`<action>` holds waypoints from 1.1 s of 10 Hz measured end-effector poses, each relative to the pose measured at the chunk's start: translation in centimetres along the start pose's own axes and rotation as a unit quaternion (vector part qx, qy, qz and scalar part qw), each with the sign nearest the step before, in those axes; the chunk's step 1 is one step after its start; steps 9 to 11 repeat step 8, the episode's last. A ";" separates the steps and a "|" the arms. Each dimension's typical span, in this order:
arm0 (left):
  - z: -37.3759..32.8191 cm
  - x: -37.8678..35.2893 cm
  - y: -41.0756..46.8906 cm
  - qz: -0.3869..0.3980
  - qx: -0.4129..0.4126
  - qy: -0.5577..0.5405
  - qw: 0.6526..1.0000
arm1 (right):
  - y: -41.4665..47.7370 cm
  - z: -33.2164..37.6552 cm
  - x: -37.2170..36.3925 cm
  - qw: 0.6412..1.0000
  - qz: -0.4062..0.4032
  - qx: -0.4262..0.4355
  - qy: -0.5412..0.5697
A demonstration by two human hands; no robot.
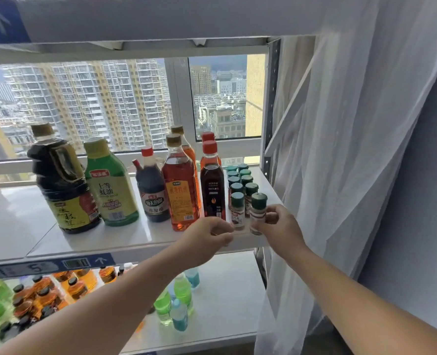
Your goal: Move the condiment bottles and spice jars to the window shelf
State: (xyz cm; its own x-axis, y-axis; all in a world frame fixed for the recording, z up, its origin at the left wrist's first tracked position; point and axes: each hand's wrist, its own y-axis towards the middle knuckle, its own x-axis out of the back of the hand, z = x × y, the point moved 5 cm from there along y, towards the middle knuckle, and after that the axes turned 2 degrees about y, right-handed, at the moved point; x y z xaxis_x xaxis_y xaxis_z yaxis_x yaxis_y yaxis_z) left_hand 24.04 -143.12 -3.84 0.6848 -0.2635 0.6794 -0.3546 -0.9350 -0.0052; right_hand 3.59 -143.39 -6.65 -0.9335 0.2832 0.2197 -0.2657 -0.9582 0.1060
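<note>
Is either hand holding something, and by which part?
The right hand pinches a small clear spice jar with a green cap by its body, below the cap. Whether the curled left hand holds the neighbouring jar cannot be told.

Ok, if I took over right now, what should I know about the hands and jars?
Right hand: pinches the front green-capped clear glass spice jar, at the front edge of the white window shelf.
Left hand: fingers curled beside the neighbouring jar; grip unclear.
Done: tall condiment bottles and two rows of green-capped jars stand on that shelf.
Left: let go of the front jar; orange bottles on the lower shelf may need moving too.
</note>
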 end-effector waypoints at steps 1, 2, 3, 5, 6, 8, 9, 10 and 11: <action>1.2 0.4 1.2 0.003 0.013 -0.010 1.000 | 2.0 -0.7 -0.3 1.000 -0.015 -0.016 -0.018; 2.2 0.2 2.1 0.022 0.022 -0.010 0.999 | 3.6 -1.5 -0.9 0.999 -0.020 -0.021 -0.036; 2.8 0.2 2.9 0.032 0.018 0.000 0.999 | 4.6 -2.3 -1.2 0.998 -0.027 -0.021 -0.054; 3.8 -0.3 3.4 0.046 0.031 -0.032 0.998 | 5.6 -2.5 -1.5 0.995 -0.017 -0.011 -0.098; 3.7 -0.4 3.9 0.043 0.036 -0.044 0.997 | 5.8 -2.8 -1.6 0.995 -0.013 -0.014 -0.101; 3.6 -0.3 3.9 0.030 0.056 -0.035 0.997 | 4.9 -3.0 -1.1 0.995 -0.014 -0.028 -0.100; 3.6 -0.3 3.9 0.030 0.056 -0.035 0.997 | 4.9 -3.0 -1.1 0.995 -0.014 -0.028 -0.100; 3.6 -0.3 3.9 0.030 0.056 -0.035 0.997 | 4.9 -3.0 -1.1 0.995 -0.014 -0.028 -0.100; 3.6 -0.3 3.9 0.030 0.056 -0.035 0.997 | 4.9 -3.0 -1.1 0.995 -0.014 -0.028 -0.100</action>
